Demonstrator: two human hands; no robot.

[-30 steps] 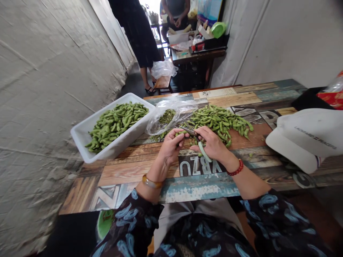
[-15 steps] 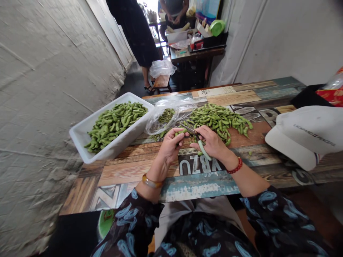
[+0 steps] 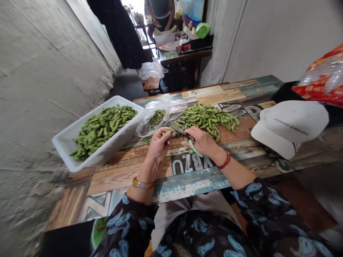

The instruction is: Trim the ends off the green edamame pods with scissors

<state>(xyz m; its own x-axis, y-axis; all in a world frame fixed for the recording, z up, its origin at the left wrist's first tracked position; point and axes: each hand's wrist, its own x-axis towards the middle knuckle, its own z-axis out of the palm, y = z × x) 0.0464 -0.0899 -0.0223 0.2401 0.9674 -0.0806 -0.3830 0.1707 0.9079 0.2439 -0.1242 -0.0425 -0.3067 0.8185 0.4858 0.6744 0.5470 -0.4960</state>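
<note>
My left hand [image 3: 158, 143] is closed on a green edamame pod [image 3: 169, 131] held between thumb and fingers. Wrapped around a pair of scissors [image 3: 195, 147] with pale green handles is my right hand [image 3: 201, 141], its dark blades pointing left towards the pod. Just behind the hands lies a heap of loose edamame pods [image 3: 206, 117]. A clear plastic bag [image 3: 142, 125] with small green trimmings [image 3: 157, 117] in it lies behind my left hand. On the left, a white plastic tub [image 3: 105, 157] holds a large pile of pods.
A white cap [image 3: 292, 123] rests at the right of the wood-patterned table [image 3: 118, 175], with a red and clear package [image 3: 321, 80] behind it. Beyond stand a stool [image 3: 152, 84] bearing a plastic bag, a cluttered table [image 3: 184, 56] and two people.
The view has shifted, so the table and cap appear further left and more of the red package shows. Both hands keep their hold on the pod and the scissors.
</note>
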